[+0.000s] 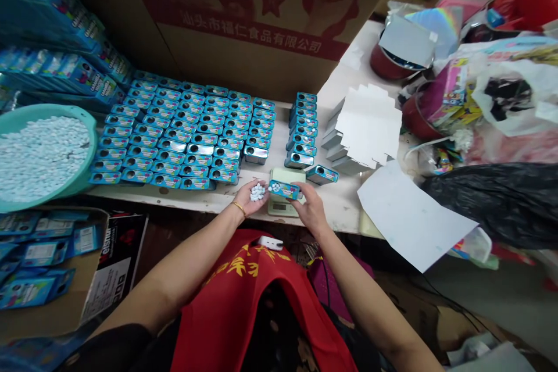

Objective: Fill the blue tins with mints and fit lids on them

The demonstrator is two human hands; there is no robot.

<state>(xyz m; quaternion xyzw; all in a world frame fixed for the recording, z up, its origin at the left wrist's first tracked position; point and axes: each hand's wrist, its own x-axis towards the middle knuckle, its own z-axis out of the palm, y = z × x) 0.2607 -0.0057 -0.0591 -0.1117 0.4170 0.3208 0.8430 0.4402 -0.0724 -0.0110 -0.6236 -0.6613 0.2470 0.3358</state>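
My left hand (250, 197) is cupped, palm up, around a small heap of pale blue candies (257, 192). In my right hand (311, 207) is a small blue candy tin (282, 189), gripped at its right end and tilted toward the left palm. A few candies show at the tin's left end, close to my left fingertips. Beneath the tin sits a pale green scale (282, 209), its upper part partly covered. Just right of it, another blue tin (321, 174) stands apart from the rows.
Rows of blue tins (174, 133) stand on the white table to the left, before a large cardboard carton (244, 17). A turquoise basin (89, 151) of candies is at far left, above a box of flat blue packs (39, 256). White folded cartons (370, 122) lie right.
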